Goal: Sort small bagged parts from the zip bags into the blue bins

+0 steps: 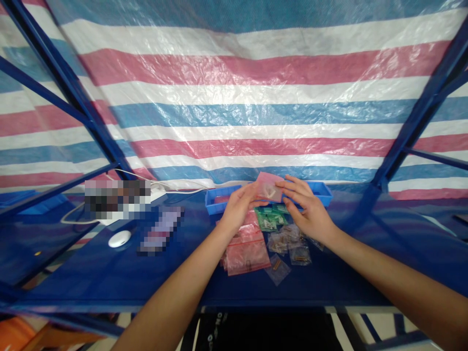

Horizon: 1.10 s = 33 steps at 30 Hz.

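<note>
My left hand (239, 204) is closed on a small pink plastic bag (268, 181) by its left side. Small pale pieces show inside this bag, too blurred to name. My right hand (309, 209) has its fingers stretched apart, with fingertips at the bag's right edge. Below the hands lie a stack of pink zip bags (247, 251) and several green packets (268, 219) with pale pieces inside. Clear little bags (300, 254) holding small brass-coloured parts are spread beside them, one clear bag (278, 269) nearest me.
Behind my hands stand a blue bin (215, 202) and another blue bin (323, 194) on the blue table (175, 280). To the left are a white round case (120, 239), a blurred phone-like object (163, 229) and a white power strip (157, 196) with cables. A striped sheet (256, 112) hangs behind.
</note>
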{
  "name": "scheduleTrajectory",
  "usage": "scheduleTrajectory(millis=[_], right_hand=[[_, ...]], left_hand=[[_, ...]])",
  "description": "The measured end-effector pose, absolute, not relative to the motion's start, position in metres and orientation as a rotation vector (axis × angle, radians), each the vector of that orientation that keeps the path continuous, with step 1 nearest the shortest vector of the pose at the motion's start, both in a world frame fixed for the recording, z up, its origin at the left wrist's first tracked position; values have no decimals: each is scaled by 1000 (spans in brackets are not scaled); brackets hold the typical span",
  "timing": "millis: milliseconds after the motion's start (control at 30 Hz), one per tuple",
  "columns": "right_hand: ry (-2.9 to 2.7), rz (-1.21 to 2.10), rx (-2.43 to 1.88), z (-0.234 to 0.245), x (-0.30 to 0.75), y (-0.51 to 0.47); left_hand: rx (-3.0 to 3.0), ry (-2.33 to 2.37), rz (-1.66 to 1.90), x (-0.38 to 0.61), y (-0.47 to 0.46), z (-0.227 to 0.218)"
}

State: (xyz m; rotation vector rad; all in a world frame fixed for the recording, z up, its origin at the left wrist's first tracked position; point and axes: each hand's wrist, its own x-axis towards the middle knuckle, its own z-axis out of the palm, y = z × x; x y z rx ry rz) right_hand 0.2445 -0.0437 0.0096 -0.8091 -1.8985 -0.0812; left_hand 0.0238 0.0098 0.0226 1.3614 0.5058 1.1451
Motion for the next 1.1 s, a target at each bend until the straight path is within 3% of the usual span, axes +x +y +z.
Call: scheduleTrajectory(millis=[467, 833, 1100], right_hand=[[-1806, 110, -1019, 11, 246, -49], [-1888, 144, -1039, 0, 244, -42], [-1946, 180, -1092, -3, 246, -40]], left_hand=[[1468, 605, 1342, 21, 18, 17], [1722, 946, 1660, -13, 46, 16], [2052, 1455, 1502, -70, 75, 26]])
